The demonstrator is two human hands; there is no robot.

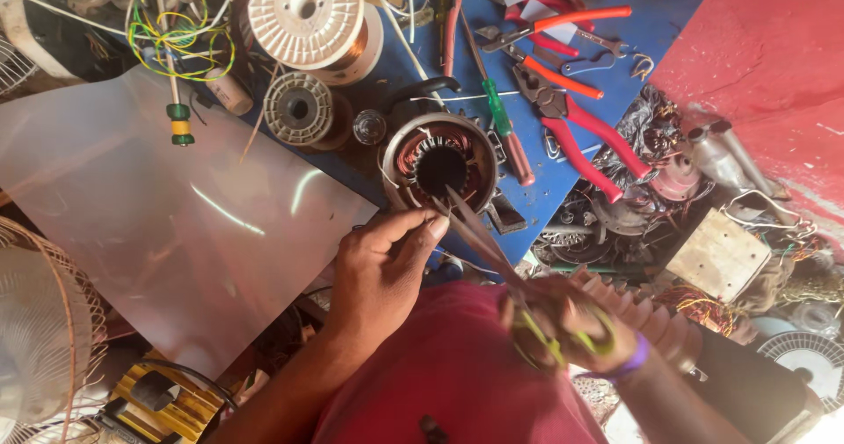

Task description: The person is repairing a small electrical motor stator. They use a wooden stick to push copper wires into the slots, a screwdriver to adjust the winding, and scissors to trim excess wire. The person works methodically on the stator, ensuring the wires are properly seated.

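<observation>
1. Left hand (pixel 380 272) – forearm rises from the near edge, wrist bent slightly right. Thumb and forefinger are pressed together at the tips, pinching something thin; what it is cannot be told. The remaining fingers are curled under.
2. Right hand (pixel 571 325) – blurred, low at right of centre, a purple band on the wrist. Fingers are closed through the yellow-green loops of one pair of scissors (pixel 492 251). The blades slant up and left, their tips just beside the left fingertips.
3. Motor stator (pixel 440 164) – one unit, round, metal shell, copper windings around a dark bore. It sits on the blue bench surface (pixel 563 180), just beyond both hands; the scissor tips reach its near rim.
4. Clear plastic sheet (pixel 158 224) – one, lying flat at left, its right edge near the left hand.
5. Wire spools – two, far left of the stator: one large white spool (pixel 308 9) with copper wire, one smaller grey spool (pixel 299 110).
6. Screwdriver (pixel 501 119) – one with a green and red handle, lying just right of the stator.
7. Red-handled pliers (pixel 580 136) – at least three pairs, far right on the blue surface.
8. Fan guard (pixel 48 330) – one wire cage, near left edge.
</observation>
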